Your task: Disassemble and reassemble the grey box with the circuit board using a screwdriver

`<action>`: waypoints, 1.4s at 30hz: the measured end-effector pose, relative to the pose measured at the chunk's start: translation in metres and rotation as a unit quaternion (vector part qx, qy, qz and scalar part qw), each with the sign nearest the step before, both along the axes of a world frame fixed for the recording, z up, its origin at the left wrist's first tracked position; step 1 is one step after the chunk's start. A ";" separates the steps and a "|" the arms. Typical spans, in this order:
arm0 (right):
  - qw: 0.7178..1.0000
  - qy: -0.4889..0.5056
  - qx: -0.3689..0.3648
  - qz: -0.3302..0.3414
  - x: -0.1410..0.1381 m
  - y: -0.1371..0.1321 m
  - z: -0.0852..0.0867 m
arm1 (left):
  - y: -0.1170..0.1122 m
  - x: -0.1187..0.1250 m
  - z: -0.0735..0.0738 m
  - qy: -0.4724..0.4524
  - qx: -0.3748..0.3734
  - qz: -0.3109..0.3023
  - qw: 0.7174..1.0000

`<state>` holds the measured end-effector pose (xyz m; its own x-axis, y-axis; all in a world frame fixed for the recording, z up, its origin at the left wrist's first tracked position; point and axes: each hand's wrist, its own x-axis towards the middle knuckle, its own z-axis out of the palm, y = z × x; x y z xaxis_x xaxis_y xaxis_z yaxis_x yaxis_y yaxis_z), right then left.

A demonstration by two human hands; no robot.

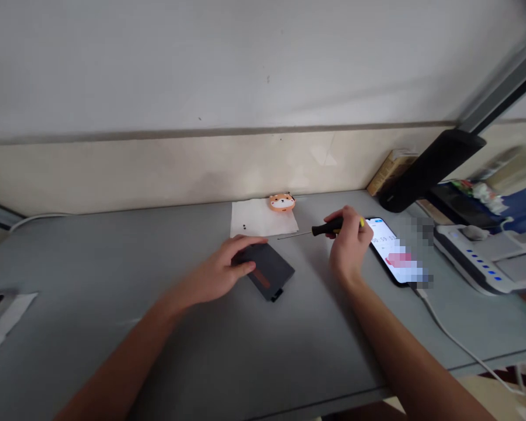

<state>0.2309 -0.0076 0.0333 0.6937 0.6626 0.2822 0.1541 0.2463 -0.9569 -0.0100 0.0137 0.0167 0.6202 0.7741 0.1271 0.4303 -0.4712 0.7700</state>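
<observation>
A flat dark grey rectangular device (269,270) with a reddish-brown strip lies on the desk, a small black piece jutting from its near corner. My left hand (228,266) grips its left side, fingers over the far edge and thumb on top. In my right hand (350,237) is a screwdriver (326,227) with a black and yellow handle. Its thin shaft points left, the tip just beyond the device and near the white paper (263,217). Tiny dark specks, possibly screws, lie on that paper, and an orange animal-faced case (283,202) sits at its far edge.
To the right lies a lit phone (392,251) with a white cable. Beyond it stand a power strip (473,257), a black cylinder (433,169) and a box (390,169). A wall (179,169) borders the desk's back. Paper with a dark-screened object (2,310) lies far left.
</observation>
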 end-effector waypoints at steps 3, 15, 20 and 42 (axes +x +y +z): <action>0.999 -0.020 -0.018 0.026 -0.001 -0.002 0.002 | 0.005 0.000 -0.004 -0.025 0.007 0.023 0.999; 0.988 -0.097 -0.007 0.122 -0.010 -0.009 0.001 | 0.001 0.016 -0.010 -0.041 0.026 0.106 0.993; 0.992 -0.078 -0.007 0.100 -0.007 -0.009 0.005 | -0.001 0.020 -0.007 -0.035 0.020 0.115 0.992; 0.975 -0.001 -0.016 0.221 -0.012 -0.010 0.005 | -0.011 0.012 0.010 0.009 0.144 -0.018 0.989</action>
